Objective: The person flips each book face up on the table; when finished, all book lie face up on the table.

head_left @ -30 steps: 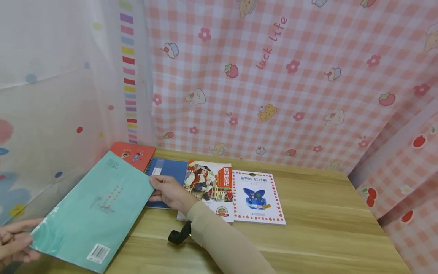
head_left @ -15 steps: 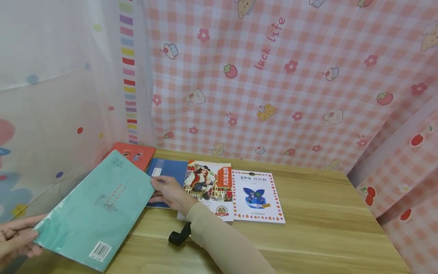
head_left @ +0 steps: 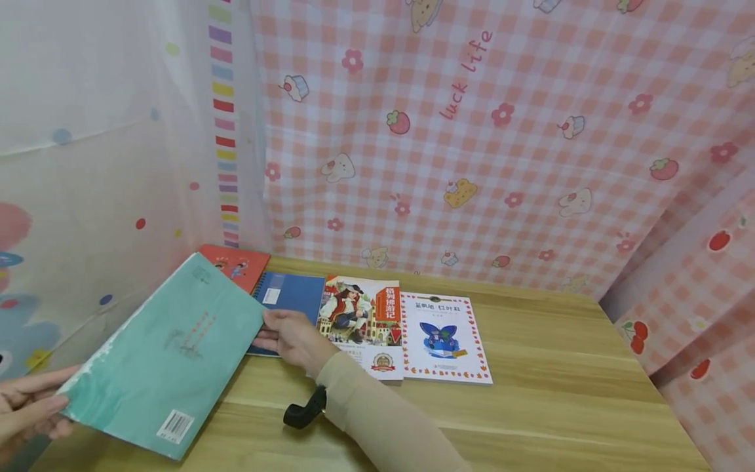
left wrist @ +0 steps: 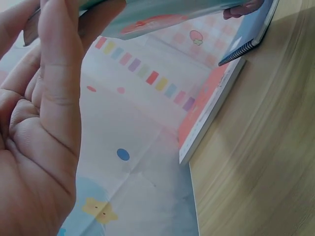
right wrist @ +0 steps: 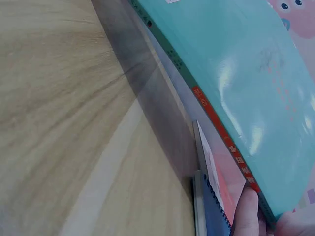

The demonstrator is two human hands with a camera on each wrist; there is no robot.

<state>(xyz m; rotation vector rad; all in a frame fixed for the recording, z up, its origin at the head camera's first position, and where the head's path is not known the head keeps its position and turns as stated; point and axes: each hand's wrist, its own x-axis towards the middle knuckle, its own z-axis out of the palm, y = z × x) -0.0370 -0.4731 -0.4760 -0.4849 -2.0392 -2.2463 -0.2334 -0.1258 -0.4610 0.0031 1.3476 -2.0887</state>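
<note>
A teal book (head_left: 162,367), its barcode side up, is held tilted above the left part of the table. My left hand (head_left: 35,410) pinches its near-left corner between thumb and fingers. At the far-right corner my right hand (head_left: 297,337) grips the book, fingers under it and thumb on top. In the right wrist view the fingers hold one end of the red-and-green spine (right wrist: 216,115). The left wrist view shows the left palm (left wrist: 39,132) below the book's edge. Partly covered by the teal book is a red book (head_left: 242,265) in the back corner.
Right of the red book lie a blue spiral notebook (head_left: 295,295), a book with a costumed figure (head_left: 360,321) and a white butterfly book (head_left: 442,341), in a row on the wooden table (head_left: 542,393). Patterned curtains (head_left: 425,157) stand behind and beside it.
The teal book has shifted and tilted slightly, its near edge coming up a little. Both hands keep their hold on it. The other books stay where they were.
</note>
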